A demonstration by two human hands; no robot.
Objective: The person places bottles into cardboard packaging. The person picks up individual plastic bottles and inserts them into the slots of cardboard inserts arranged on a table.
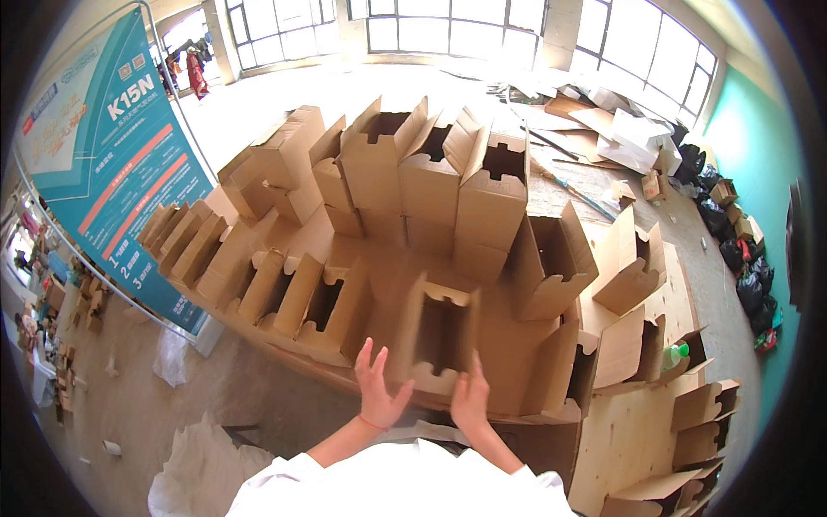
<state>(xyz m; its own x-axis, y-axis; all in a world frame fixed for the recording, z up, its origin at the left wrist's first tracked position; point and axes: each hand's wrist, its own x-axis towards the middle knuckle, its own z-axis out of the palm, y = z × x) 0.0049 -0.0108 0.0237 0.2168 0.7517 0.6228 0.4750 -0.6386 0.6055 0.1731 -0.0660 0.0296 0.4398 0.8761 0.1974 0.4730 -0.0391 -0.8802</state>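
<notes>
Both hands sit at the near edge of the pile, either side of an open cardboard box (439,336); left hand (379,392) has fingers spread wide, palm facing the box's left wall, looks just off it or barely touching; right hand (470,398) is flatter, fingers together, pressed on the near right corner; neither hand is closed round anything.

Doing it well, my read: keep palms flat on opposite walls, push evenly so the box stays square; don't shove, or it slides into the neighbouring boxes (319,306) just to its left; keep fingers clear of the notched rim.

The box: plain brown corrugated, rectangular tube shape, open end facing up toward the camera, dark inside, tab cut-outs on near and far rims; slightly blurred, so it is probably moving; it rests on a flat cardboard sheet (508,345) on the wooden counter (629,439); taller stacked boxes (431,185) stand far behind it; a teal banner (121,164) stands far left.
</notes>
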